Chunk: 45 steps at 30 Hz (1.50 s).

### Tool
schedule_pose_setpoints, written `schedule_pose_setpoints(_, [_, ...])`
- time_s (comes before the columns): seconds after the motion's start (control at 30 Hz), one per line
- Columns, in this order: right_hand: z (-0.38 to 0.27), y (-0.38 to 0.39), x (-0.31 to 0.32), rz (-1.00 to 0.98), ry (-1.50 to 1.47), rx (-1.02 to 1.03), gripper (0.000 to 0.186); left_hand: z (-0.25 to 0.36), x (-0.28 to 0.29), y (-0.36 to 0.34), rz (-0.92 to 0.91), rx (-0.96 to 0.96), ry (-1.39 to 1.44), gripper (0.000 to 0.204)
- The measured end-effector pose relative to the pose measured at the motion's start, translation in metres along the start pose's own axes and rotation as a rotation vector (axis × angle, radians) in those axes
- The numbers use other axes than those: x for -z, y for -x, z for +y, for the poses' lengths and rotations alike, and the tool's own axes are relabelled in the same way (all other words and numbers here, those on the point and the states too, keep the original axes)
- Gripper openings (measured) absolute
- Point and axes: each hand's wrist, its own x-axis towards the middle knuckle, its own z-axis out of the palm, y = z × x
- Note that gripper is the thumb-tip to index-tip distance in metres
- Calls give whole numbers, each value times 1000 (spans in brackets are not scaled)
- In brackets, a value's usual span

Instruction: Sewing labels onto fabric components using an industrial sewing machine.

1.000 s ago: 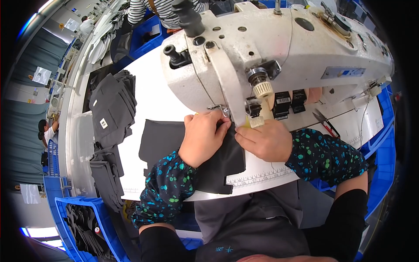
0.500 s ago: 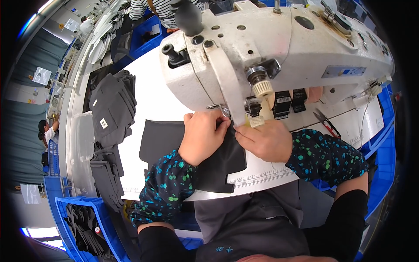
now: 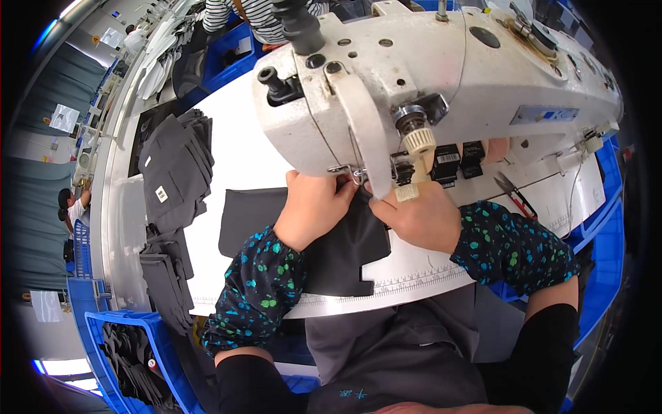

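Note:
A dark grey fabric piece [image 3: 303, 262] lies on the white machine bed [image 3: 407, 276] under the head of a white sewing machine [image 3: 372, 76]. My left hand [image 3: 314, 207] grips the piece's upper edge, thumb and forefinger together just below the presser foot [image 3: 355, 172], whose underside is partly hidden. My right hand [image 3: 417, 217], fingers curled, holds the same piece right of the needle area, beside the lower thread tension knob [image 3: 407, 190]. Both forearms wear dark sleeve covers with green and blue dots.
Stacked dark pieces [image 3: 172, 172] lie at the left. Scissors [image 3: 517, 196] and black packs [image 3: 447, 162] lie right, under the arm. Blue crates [image 3: 131, 317] flank the table; another holds dark pieces at the far side. A co-worker in a striped top [image 3: 238, 17] sits beyond; others work at far left.
Both hands and the fabric piece have moved slightly away from me, farther in under the presser foot; my left hand is also a little further left. The piece's lower edge has risen.

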Motion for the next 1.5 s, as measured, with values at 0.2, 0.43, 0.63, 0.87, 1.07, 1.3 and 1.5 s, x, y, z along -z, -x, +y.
schedule_pose_setpoints(0.2, [0,-2,2,11,22,46,10,0,-1,1,35,-25,26,22])
schedule_pose_setpoints(0.43, [-1,-1,3,24,26,43,10,1,0,0,-29,43,82,21])
schedule_pose_setpoints(0.63, [0,0,1,23,16,34,10,2,0,0,-21,43,58,22])
schedule_pose_setpoints(0.87, [3,-2,1,34,72,34,5,2,7,-8,-80,131,104,22])
schedule_pose_setpoints(1.07, [8,-1,1,27,123,37,17,-5,0,-12,-57,98,150,20])
schedule_pose_setpoints(1.3, [6,-4,1,20,133,46,21,-12,-1,-11,0,10,136,22])
schedule_pose_setpoints(1.5, [7,-4,0,50,115,48,20,-13,-4,-11,40,-19,106,23])
